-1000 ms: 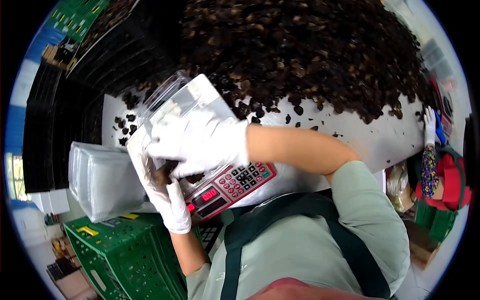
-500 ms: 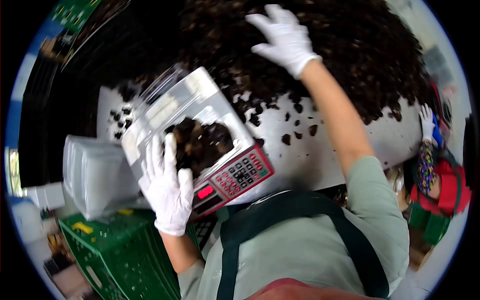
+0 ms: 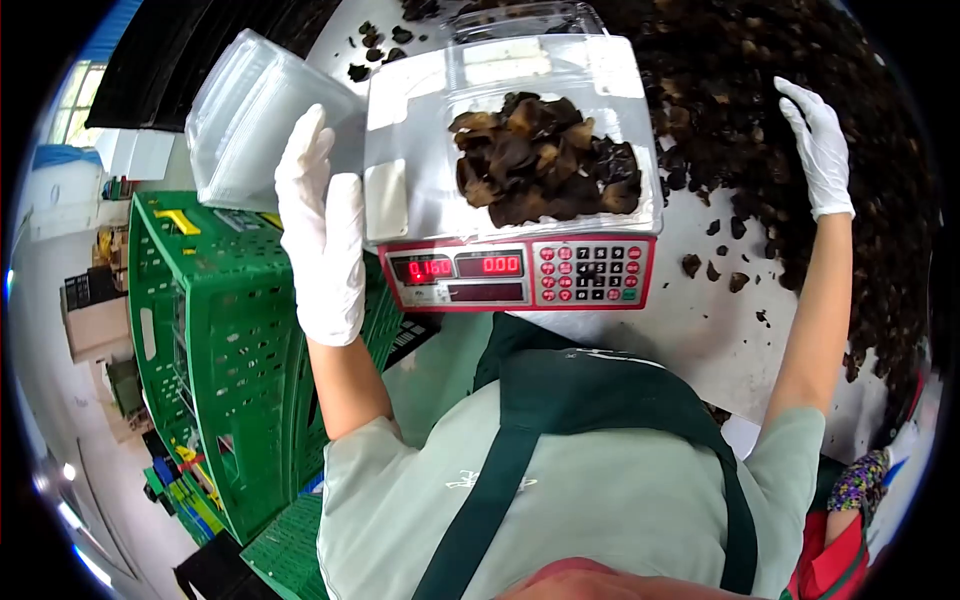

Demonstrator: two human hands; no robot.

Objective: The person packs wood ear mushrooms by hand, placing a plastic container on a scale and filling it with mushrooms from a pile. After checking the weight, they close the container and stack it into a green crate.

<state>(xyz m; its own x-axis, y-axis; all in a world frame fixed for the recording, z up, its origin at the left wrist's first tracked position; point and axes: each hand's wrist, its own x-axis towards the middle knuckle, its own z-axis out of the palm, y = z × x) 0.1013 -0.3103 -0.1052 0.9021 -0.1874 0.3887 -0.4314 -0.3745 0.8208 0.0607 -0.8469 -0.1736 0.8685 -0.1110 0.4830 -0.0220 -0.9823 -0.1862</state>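
Observation:
A digital scale (image 3: 590, 275) with a red-edged panel reads 0.160 and 0.00. On its platform rests a clear plastic container holding a pile of dark brown fungus-like pieces (image 3: 540, 160). My left hand (image 3: 322, 235), in a white glove, is raised just left of the scale with its fingers apart and nothing in it. My right hand (image 3: 820, 150), also white-gloved, is over the edge of the large dark heap (image 3: 720, 80) at the right, its thumb and fingers apart and empty.
Stacked clear containers (image 3: 265, 125) lean left of the scale. Green crates (image 3: 240, 370) stand at the lower left. Loose dark pieces are scattered on the pale table (image 3: 700, 340). A co-worker's patterned sleeve (image 3: 858, 485) shows at the lower right.
The view has turned, so the scale now appears upright and nearer the top centre. My left hand has come away from the container's side. My right hand appears farther right and lower.

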